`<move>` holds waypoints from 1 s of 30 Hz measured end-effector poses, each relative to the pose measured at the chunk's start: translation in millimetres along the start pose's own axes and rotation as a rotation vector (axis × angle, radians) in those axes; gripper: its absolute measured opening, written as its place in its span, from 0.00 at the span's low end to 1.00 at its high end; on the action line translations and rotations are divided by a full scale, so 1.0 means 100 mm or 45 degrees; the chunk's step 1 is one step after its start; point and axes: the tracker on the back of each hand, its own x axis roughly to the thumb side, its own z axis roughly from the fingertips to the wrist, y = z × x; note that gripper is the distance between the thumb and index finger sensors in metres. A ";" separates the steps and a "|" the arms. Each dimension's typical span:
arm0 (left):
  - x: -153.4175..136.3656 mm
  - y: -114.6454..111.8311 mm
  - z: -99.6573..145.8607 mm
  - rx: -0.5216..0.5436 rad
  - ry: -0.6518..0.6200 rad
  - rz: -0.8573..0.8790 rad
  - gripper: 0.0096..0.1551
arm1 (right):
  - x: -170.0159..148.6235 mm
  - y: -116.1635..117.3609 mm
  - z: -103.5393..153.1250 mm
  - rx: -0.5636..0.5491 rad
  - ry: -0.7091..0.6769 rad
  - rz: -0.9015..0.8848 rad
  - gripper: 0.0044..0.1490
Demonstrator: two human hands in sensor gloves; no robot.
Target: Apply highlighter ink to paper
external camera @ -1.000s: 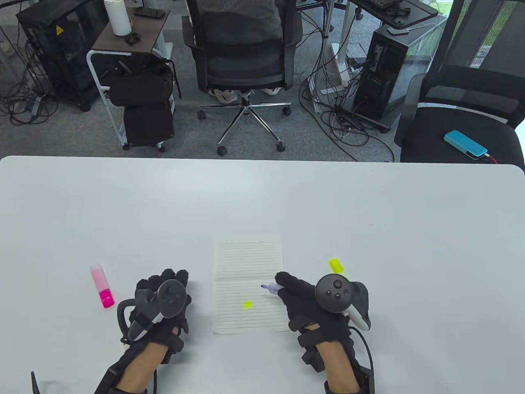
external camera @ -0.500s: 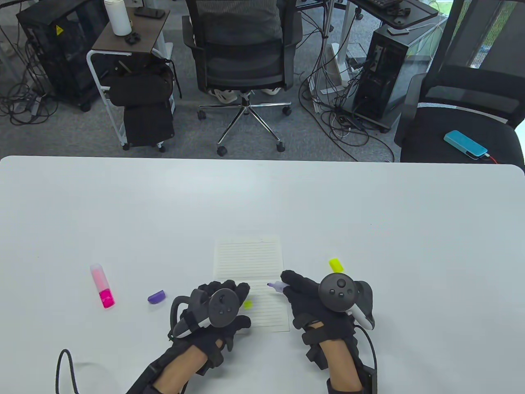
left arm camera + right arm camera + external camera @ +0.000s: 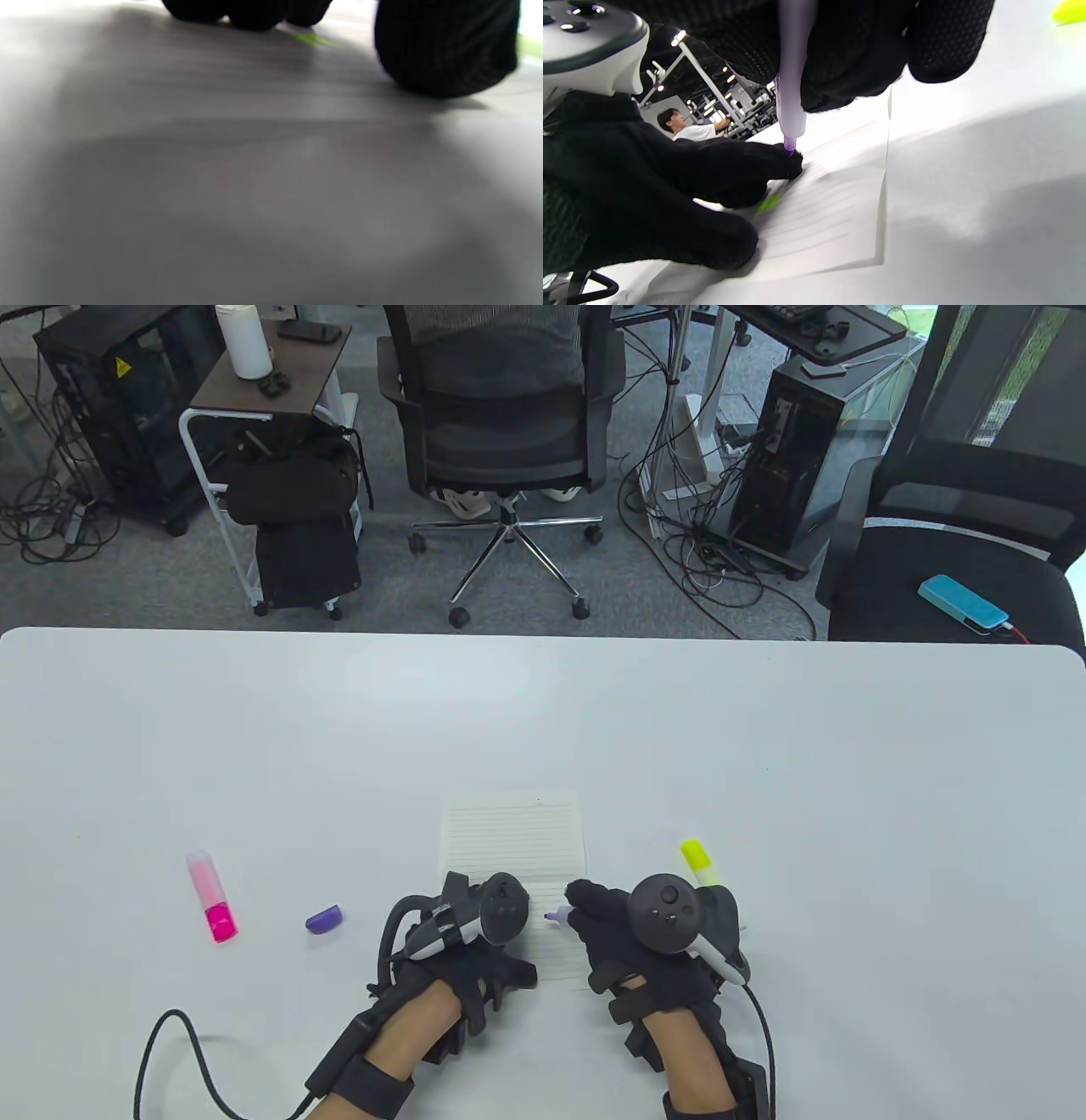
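Observation:
A lined paper sheet (image 3: 513, 836) lies on the white table near the front edge. My right hand (image 3: 594, 918) grips an uncapped purple highlighter (image 3: 557, 914), tip pointing left and just above the sheet. In the right wrist view the barrel (image 3: 791, 101) hangs from my fingers, its tip close to my left hand's fingers (image 3: 742, 169). My left hand (image 3: 475, 954) rests on the sheet's lower left part and holds nothing. A yellow-green mark (image 3: 768, 204) on the paper shows beside the left fingers, and it also shows in the left wrist view (image 3: 312, 39).
The purple cap (image 3: 325, 919) lies on the table left of my left hand. A pink highlighter (image 3: 212, 897) lies further left. A yellow highlighter (image 3: 697, 861) lies just behind my right hand. Office chairs and computers stand beyond the table's far edge.
My left hand has moved right from beside the sheet onto its lower left part, uncovering the purple cap. My right hand has shifted slightly left and nearer with the highlighter.

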 end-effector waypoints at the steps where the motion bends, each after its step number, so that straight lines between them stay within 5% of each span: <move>1: 0.00 0.00 0.00 -0.009 0.003 0.009 0.55 | 0.01 0.01 0.00 0.003 0.000 0.009 0.26; 23: -0.03 0.00 0.01 -0.055 0.007 0.054 0.51 | 0.10 0.13 -0.06 0.146 0.047 0.128 0.26; 30: -0.03 0.00 0.01 -0.054 0.006 0.054 0.51 | 0.12 0.12 -0.04 0.074 0.029 0.122 0.26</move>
